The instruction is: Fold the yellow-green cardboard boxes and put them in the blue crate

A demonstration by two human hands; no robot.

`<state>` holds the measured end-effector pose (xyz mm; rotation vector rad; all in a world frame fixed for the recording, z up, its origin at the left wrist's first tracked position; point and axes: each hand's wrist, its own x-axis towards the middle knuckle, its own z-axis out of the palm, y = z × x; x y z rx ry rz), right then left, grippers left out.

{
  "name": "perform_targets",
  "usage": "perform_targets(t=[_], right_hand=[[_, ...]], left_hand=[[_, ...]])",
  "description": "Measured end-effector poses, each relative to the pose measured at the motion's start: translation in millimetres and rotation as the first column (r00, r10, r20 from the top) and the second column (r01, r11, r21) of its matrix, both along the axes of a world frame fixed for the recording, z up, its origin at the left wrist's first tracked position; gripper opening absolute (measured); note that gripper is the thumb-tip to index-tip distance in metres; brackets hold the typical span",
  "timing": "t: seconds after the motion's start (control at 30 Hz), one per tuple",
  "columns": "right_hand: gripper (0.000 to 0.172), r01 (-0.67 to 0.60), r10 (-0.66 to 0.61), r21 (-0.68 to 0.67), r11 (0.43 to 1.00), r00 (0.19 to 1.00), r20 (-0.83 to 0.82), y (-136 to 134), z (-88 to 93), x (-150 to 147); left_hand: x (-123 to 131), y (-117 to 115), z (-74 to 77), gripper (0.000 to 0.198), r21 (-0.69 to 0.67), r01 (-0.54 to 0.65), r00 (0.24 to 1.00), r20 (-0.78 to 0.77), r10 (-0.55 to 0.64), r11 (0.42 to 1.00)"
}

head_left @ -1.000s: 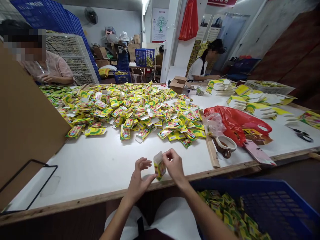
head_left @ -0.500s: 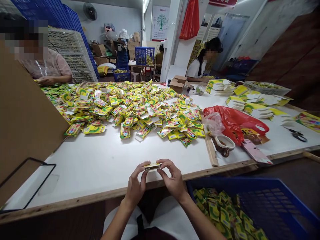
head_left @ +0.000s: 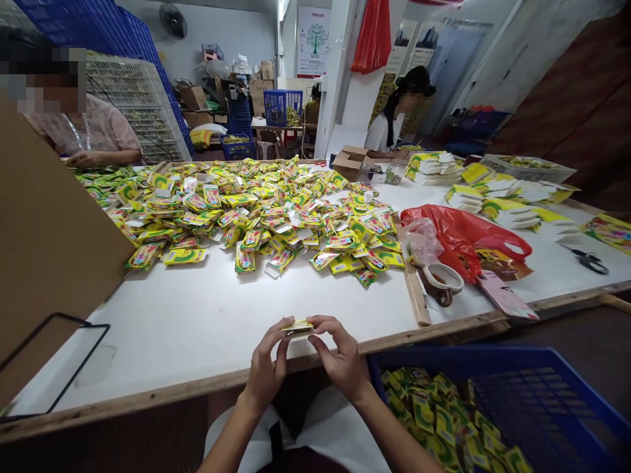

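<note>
Between my two hands, just above the table's front edge, is a small yellow box (head_left: 298, 328) held level. Its long side faces me and looks dark, as if that side is open. My left hand (head_left: 267, 360) pinches the box's left end between thumb and fingers. On the right end, my right hand (head_left: 340, 355) grips it the same way. Beyond my hands a broad pile of small yellow and green boxes (head_left: 256, 210) covers the back of the white table (head_left: 197, 315). Several of those boxes have white flaps sticking out.
A blue crate (head_left: 522, 381) with similar boxes stands below the table at right. A wooden strip (head_left: 413, 295), a cup (head_left: 444, 281), a red plastic bag (head_left: 444, 233), a phone (head_left: 505, 295) and scissors (head_left: 589, 261) lie right. Cardboard (head_left: 54, 217) rises at left. Two co-workers sit across.
The box has tipped slightly between my fingers, so more of its dark long side shows. Both hands stay in nearly the same place. The camera view has shifted a little.
</note>
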<state>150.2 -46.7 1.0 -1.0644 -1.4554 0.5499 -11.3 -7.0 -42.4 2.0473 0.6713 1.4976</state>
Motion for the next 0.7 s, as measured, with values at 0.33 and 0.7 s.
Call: perform_targets(t=[0.33,0.7], right_hand=[[0.015,0.126,-0.116,-0.215,0.969,0.991,0.060,12.4,-17.0,5.0],[0.013,0.228,-0.150,-0.259,0.939,0.946,0.288,32.2,-29.1,34.5]], left_hand=[[-11.2,9.0,26.0,0.041,-0.471,-0.276,0.924,0.111,0.366,0.838],[-95.3,37.5,58.6,0.058,-0.641,-0.310,0.881,0.085,0.466,0.702]])
